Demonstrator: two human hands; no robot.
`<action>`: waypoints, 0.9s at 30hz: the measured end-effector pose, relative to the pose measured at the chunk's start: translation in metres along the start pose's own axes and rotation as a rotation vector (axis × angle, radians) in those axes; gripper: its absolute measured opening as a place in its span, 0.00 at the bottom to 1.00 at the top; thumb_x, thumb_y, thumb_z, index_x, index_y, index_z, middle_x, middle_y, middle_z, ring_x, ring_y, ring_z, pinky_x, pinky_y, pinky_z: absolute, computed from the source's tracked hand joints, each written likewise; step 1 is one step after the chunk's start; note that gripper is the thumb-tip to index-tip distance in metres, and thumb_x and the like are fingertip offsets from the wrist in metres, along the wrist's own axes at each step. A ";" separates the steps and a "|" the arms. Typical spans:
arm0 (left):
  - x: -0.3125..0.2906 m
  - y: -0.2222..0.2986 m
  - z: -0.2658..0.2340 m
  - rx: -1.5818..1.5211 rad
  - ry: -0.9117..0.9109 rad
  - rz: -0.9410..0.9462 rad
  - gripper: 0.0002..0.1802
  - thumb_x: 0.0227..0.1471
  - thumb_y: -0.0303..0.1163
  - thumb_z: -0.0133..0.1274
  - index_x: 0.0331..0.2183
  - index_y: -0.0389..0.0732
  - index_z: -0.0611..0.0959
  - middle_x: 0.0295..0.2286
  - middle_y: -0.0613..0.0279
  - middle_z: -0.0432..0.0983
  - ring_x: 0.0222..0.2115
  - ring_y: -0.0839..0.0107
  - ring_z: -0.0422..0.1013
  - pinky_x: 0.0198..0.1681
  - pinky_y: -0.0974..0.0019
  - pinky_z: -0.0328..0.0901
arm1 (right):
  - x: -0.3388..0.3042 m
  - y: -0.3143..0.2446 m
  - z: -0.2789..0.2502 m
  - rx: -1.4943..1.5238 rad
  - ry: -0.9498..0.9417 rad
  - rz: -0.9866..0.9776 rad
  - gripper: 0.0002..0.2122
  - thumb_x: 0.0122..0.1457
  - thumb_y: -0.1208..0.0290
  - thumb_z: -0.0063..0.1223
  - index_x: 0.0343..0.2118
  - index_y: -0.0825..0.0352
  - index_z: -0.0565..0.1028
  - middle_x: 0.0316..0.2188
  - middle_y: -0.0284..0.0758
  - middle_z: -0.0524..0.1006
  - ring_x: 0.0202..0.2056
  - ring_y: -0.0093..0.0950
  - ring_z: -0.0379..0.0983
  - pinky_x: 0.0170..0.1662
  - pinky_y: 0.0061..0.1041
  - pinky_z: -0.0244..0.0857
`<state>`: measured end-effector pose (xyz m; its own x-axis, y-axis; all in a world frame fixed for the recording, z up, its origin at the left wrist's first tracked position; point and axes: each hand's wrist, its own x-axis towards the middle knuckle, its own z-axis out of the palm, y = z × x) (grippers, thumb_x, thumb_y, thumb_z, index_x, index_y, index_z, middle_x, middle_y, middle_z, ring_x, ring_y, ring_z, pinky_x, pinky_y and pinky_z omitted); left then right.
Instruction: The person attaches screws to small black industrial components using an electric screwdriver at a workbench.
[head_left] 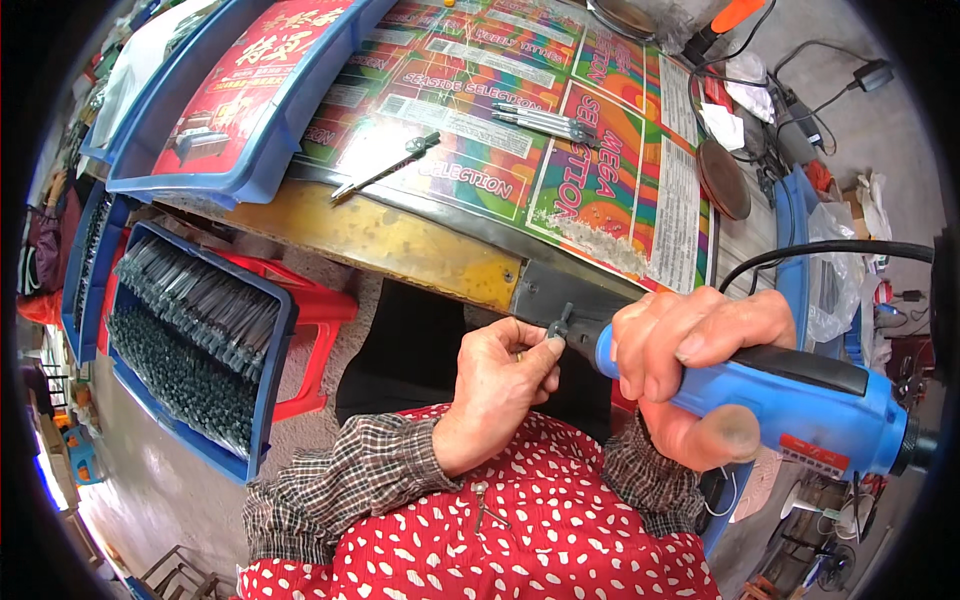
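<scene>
Between the thumb and fingers of my left hand (505, 385) is a small dark metal fitting (560, 327) with a thin stem pointing up. My right hand (690, 350) wraps round the body of a blue electric screwdriver (800, 410) with a black lever strip on its upper side. Its nose points left, close to the fitting, at the front edge of the table. Whether the two touch cannot be made out. On the table lie a single slim metal rod (385, 168) with a dark end and a small bundle of similar rods (545, 122).
Colourful printed sheets cover the table (440, 260). A blue tray (215, 188) with a red sheet sits at its left. Below stands a blue bin (278, 385) packed with dark-ended rods, beside a red stool (325, 320). A black cable (830, 248) arcs at right, near a brown disc (722, 180).
</scene>
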<state>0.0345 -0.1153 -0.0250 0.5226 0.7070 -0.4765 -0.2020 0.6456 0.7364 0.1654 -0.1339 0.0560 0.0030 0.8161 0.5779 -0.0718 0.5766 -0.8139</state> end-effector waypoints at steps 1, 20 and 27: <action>0.000 0.000 0.000 0.001 0.000 0.001 0.08 0.50 0.28 0.53 0.27 0.31 0.75 0.16 0.66 0.71 0.15 0.83 0.65 0.17 0.80 0.60 | 0.001 0.001 -0.001 0.021 -0.027 -0.007 0.25 0.47 0.47 0.57 0.33 0.64 0.63 0.17 0.30 0.67 0.15 0.23 0.64 0.20 0.23 0.57; -0.006 0.008 -0.023 0.402 -0.052 0.468 0.08 0.48 0.23 0.52 0.34 0.32 0.76 0.22 0.65 0.72 0.16 0.84 0.65 0.18 0.79 0.61 | -0.017 -0.012 -0.014 0.241 0.052 -0.132 0.22 0.45 0.62 0.65 0.36 0.69 0.66 0.20 0.37 0.70 0.18 0.29 0.66 0.22 0.29 0.59; 0.029 0.073 -0.052 1.213 0.360 1.175 0.07 0.39 0.20 0.55 0.27 0.36 0.77 0.22 0.54 0.71 0.25 0.58 0.70 0.28 0.64 0.63 | -0.022 -0.011 -0.020 0.202 0.250 -0.144 0.20 0.44 0.62 0.65 0.33 0.68 0.66 0.18 0.36 0.70 0.17 0.29 0.67 0.20 0.28 0.59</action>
<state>-0.0083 -0.0328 -0.0103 0.3333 0.7367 0.5883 0.4690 -0.6709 0.5744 0.1864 -0.1575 0.0511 0.2694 0.7257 0.6331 -0.2484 0.6875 -0.6824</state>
